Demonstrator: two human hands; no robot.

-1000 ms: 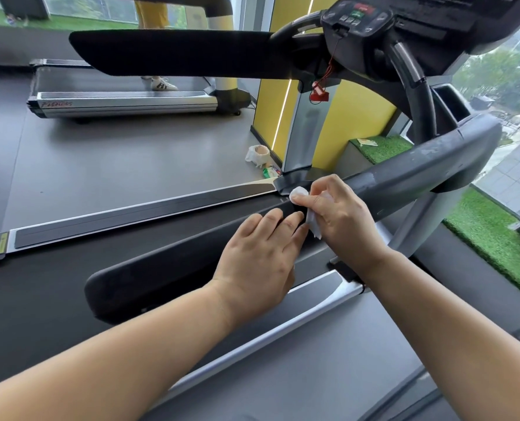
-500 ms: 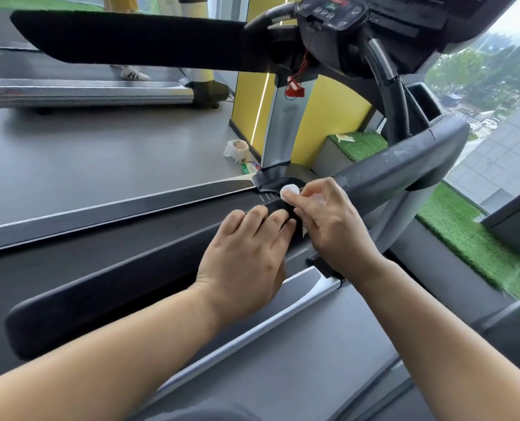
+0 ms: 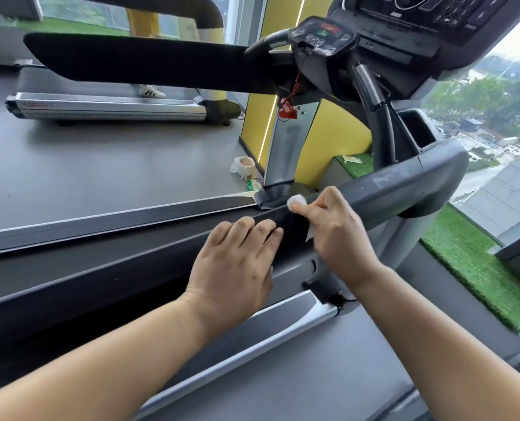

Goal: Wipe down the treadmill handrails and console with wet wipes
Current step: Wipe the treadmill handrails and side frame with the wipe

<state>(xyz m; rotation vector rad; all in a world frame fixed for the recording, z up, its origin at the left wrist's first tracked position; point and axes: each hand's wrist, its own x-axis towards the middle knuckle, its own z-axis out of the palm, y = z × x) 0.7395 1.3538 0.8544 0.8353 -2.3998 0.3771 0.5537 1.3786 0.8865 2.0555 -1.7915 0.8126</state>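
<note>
The near black handrail (image 3: 404,189) runs from lower left up to the right across the view. My right hand (image 3: 334,232) is wrapped over it, holding a white wet wipe (image 3: 297,201) against the rail; a corner of the wipe hangs below my palm. My left hand (image 3: 237,262) rests just left of it with straight fingers laid over the rail's top. The far handrail (image 3: 137,60) stretches across the upper left. The console (image 3: 428,22) and its small control panel (image 3: 322,36) sit at the top right.
A red safety clip (image 3: 287,110) dangles from the panel on a cord. A tape roll (image 3: 243,167) and a green packet (image 3: 254,185) lie on the floor by the yellow column. A person stands on another treadmill (image 3: 109,107) behind. Green turf (image 3: 477,268) borders the window at right.
Both hands have stayed side by side at the same stretch of the near rail, the wipe still under my right hand. My view has lifted, showing more of the console.
</note>
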